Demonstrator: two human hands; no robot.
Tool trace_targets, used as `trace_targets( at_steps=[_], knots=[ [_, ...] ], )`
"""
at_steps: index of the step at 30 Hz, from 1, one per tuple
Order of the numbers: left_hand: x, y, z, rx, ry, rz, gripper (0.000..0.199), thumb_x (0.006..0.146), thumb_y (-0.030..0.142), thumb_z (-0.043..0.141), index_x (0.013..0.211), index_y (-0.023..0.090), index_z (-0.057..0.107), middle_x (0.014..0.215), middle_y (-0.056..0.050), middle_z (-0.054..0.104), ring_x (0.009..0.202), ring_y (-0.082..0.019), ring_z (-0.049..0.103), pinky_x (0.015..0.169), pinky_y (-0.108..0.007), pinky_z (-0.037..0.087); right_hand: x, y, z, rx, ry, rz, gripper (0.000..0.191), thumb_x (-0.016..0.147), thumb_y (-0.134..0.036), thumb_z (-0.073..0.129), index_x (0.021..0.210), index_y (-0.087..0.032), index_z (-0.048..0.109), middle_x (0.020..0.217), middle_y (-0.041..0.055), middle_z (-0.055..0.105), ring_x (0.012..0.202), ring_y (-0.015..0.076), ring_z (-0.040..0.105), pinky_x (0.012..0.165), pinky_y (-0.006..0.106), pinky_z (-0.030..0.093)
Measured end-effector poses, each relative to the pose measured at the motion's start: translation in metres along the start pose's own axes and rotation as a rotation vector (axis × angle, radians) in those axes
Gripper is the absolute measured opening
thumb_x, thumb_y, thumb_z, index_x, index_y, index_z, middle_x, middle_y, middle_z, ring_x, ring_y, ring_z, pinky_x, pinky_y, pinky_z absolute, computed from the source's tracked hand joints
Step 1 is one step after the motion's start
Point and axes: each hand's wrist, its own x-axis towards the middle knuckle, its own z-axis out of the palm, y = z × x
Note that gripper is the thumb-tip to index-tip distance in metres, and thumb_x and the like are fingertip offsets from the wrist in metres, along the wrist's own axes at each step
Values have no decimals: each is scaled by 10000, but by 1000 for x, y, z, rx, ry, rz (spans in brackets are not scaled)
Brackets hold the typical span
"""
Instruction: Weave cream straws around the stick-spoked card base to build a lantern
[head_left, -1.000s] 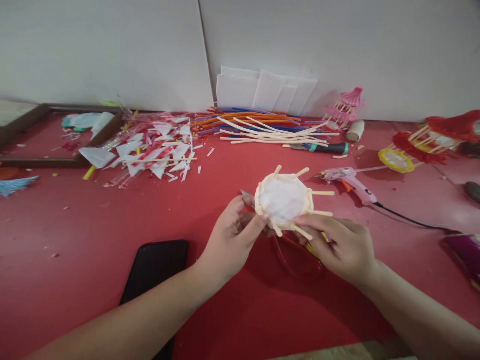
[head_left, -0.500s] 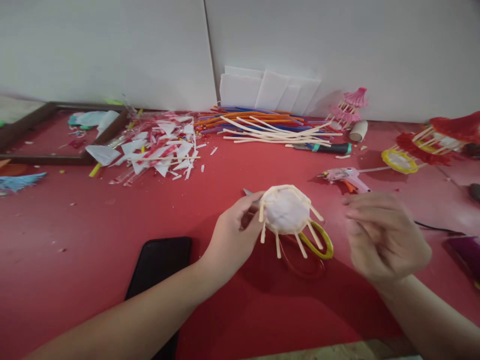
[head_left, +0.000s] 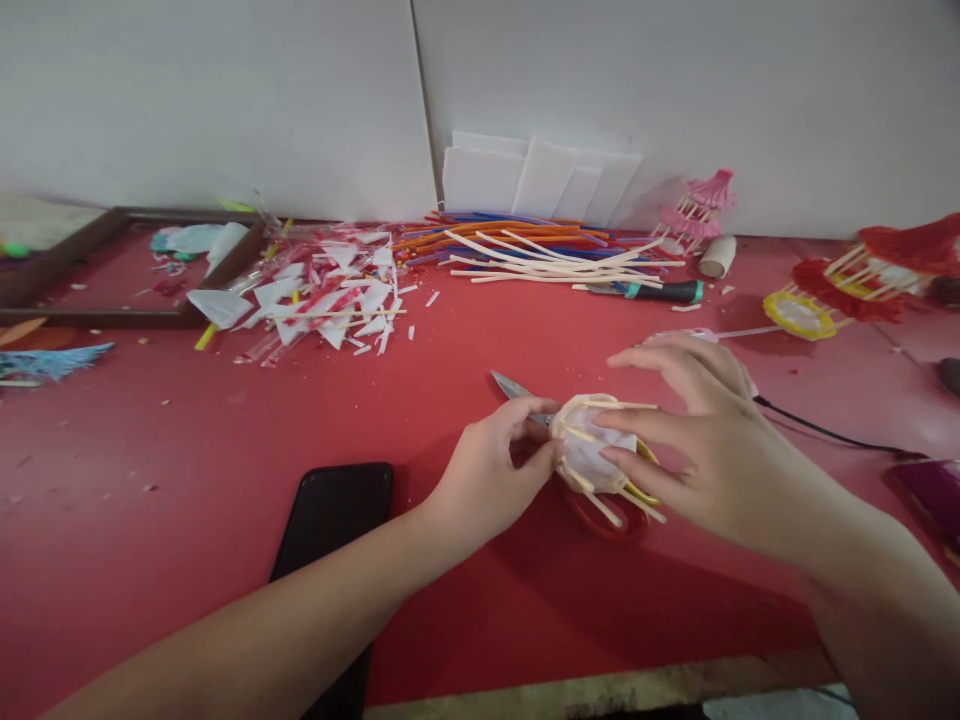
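My left hand pinches the left edge of a round white piece with cream sticks jutting from its rim. The piece is tilted to the right and held over the red table. My right hand is at its right side with the fingers spread, the thumb and a finger reaching over the white face at the sticks; whether they grip a stick is hard to tell. Scissors lie beneath, their blade pointing up-left and red handle below. A yellow ring shows partly behind the piece.
A black phone lies left of my forearm. Paper scraps, coloured sticks and a knife lie farther back. Pink and red models stand at the right. My right hand mostly covers a glue gun.
My right hand has moved left to the white piece and its fingers have spread. The piece has shifted slightly right and down and turned, with my left hand still on it.
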Motion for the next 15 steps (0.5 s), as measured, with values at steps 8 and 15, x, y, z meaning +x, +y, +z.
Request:
trace_targets(
  at_steps=[8,15],
  knots=[
    [-3,8,-3,-53,-22,-70,190,781,230,717,964,197,673,844,-67,760,732,-200,726,679,-290,552,5,-25,7,-73,48,72,159,897,-261,606,837,-223,748,1218,123,605,1168,329,527,960,558,467],
    [-2,5,-3,-78,28,-65,209,753,211,739,946,200,662,773,-44,750,696,-189,717,661,-284,551,8,-33,8,-79,23,44,195,889,-194,601,764,-230,746,1158,124,616,1164,330,522,935,534,496]
  ],
)
